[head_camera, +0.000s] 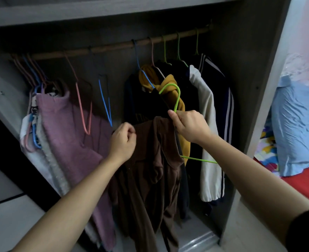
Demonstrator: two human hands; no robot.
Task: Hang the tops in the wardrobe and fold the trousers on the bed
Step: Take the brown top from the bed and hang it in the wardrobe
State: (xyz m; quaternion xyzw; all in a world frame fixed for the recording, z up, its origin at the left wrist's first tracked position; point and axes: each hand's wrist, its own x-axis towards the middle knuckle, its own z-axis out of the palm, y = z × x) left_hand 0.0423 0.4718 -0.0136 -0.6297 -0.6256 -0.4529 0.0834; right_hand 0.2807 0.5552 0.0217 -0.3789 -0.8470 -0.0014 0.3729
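- The brown top (150,170) was held up in front of the open wardrobe (250,70), below the rail (113,47), with its lower part hanging in loose folds.
- A green hanger (177,100) was pinched at its neck by the right hand (190,126), at the top's collar; its hook was free of the rail.
- The top's left shoulder was gripped by the left hand (122,140), fingers curled into the cloth.
- On the rail, a mauve top (73,133) was hung at the left, and dark tops, a mustard top (179,104) and a striped jacket (211,113) at the right.
- Two bare hangers, pink (84,113) and blue (105,104), were hung between them.
- A bed (304,188) with a blue pillow (293,128) was seen at the far right.
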